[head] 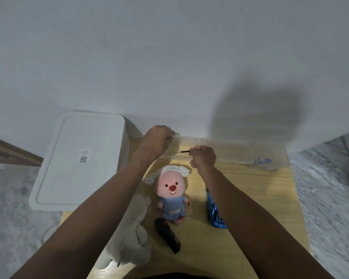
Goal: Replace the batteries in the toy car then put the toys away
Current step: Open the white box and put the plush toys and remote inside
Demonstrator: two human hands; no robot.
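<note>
My left hand [158,140] grips the near-left edge of a clear plastic box [230,152] at the back of the wooden table [260,198]. My right hand [203,159] holds a small black-handled screwdriver [184,151], its thin tip pointing left over the box. A blue toy car [214,212] lies on the table, partly hidden under my right forearm. A pink plush doll in blue clothes [172,195] lies face up in the middle. A black remote-like piece [167,235] lies in front of the doll.
A white plush toy [132,234] lies at the table's left edge under my left forearm. A white lidded bin [81,160] stands left of the table against the wall. A small blue packet [264,161] sits in the clear box's right end. Grey patterned floor surrounds the table.
</note>
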